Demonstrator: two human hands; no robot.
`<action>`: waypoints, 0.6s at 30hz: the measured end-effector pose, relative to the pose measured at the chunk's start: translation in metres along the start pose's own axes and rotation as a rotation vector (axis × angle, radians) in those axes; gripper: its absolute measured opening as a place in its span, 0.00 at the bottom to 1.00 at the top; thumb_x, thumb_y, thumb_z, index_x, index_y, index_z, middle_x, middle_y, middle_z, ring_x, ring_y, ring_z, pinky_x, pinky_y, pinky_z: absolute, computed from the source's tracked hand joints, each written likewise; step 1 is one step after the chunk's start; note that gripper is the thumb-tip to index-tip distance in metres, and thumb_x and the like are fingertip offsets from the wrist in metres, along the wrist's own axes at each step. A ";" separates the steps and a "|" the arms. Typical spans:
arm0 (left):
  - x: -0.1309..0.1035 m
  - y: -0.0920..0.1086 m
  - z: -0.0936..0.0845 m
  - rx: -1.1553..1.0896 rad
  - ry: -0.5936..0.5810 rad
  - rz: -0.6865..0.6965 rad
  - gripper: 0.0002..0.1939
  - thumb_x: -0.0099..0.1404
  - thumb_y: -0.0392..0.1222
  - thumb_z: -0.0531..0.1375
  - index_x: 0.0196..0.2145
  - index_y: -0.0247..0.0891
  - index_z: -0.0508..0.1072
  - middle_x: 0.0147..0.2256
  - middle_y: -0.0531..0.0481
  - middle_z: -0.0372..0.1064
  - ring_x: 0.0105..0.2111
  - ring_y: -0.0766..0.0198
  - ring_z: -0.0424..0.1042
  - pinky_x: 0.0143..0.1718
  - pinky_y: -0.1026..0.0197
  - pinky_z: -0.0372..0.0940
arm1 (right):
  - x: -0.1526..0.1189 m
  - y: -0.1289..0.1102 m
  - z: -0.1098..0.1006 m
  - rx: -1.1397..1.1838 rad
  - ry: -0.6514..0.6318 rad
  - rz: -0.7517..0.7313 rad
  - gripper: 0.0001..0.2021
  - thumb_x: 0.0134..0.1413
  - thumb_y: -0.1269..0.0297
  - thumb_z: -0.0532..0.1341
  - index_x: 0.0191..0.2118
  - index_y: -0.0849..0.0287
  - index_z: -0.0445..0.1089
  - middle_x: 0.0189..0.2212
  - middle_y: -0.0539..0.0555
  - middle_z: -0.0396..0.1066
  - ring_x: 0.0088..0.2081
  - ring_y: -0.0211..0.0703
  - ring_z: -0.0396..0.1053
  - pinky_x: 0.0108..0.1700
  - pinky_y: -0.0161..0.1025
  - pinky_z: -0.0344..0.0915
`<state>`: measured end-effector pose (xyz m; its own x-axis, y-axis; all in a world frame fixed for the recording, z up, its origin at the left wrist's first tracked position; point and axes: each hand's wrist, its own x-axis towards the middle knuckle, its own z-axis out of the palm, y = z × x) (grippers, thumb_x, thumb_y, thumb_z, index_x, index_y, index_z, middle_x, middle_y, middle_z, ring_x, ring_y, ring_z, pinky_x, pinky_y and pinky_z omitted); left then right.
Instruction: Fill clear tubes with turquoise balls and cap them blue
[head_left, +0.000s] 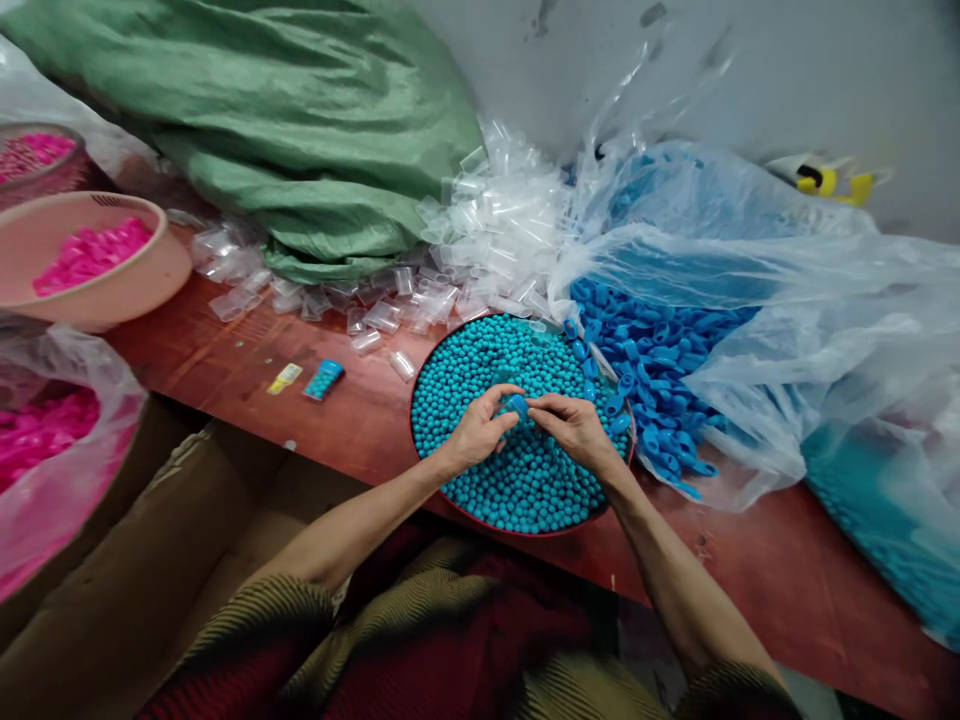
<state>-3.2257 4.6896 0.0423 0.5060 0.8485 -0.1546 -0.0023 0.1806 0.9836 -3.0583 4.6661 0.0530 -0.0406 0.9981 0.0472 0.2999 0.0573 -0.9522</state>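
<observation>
A round red-rimmed tray (495, 528) full of turquoise beads (517, 490) sits at the table's front edge. Over its middle my left hand (481, 425) pinches a small blue piece (517, 405) between thumb and index finger. My right hand (574, 425) has its thumb and fingertips closed against the same piece from the right. Its exact shape is partly hidden by the fingers. Blue plastic parts (660, 370) spill from a clear bag onto the tray's right rim. Clear plastic cases (480, 230) are heaped behind the tray.
On the red table (360, 420), left of the tray, lie a bead-filled case (324, 380) and a yellow-and-clear piece (285, 378). A green sack (315, 120) stands behind. Pink parts fill a bowl (105, 290) and a bag at left. Another bag (885, 520) of turquoise beads is at right.
</observation>
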 end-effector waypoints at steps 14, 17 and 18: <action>-0.008 0.013 0.001 0.132 -0.080 -0.014 0.24 0.61 0.40 0.54 0.55 0.41 0.55 0.29 0.55 0.62 0.17 0.75 0.59 0.18 0.70 0.56 | -0.005 -0.007 0.013 -0.008 0.147 0.022 0.19 0.53 0.57 0.57 0.48 0.60 0.70 0.43 0.58 0.74 0.44 0.46 0.71 0.48 0.46 0.67; -0.009 0.010 0.003 0.109 -0.033 0.012 0.28 0.61 0.40 0.53 0.59 0.40 0.52 0.31 0.53 0.64 0.21 0.72 0.60 0.23 0.67 0.59 | -0.015 -0.006 0.024 -0.230 0.028 -0.112 0.26 0.55 0.55 0.56 0.56 0.64 0.62 0.53 0.63 0.66 0.54 0.51 0.65 0.55 0.49 0.62; -0.009 0.011 0.003 0.103 -0.015 0.033 0.28 0.61 0.40 0.53 0.59 0.39 0.53 0.34 0.52 0.65 0.24 0.71 0.63 0.26 0.66 0.61 | -0.018 -0.005 0.027 -0.281 0.004 -0.145 0.31 0.53 0.54 0.58 0.60 0.65 0.57 0.55 0.66 0.63 0.55 0.53 0.63 0.55 0.50 0.62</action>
<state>-3.2277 4.6826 0.0545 0.5200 0.8454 -0.1218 0.0690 0.1006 0.9925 -3.0847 4.6477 0.0489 -0.0985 0.9790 0.1787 0.5432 0.2033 -0.8146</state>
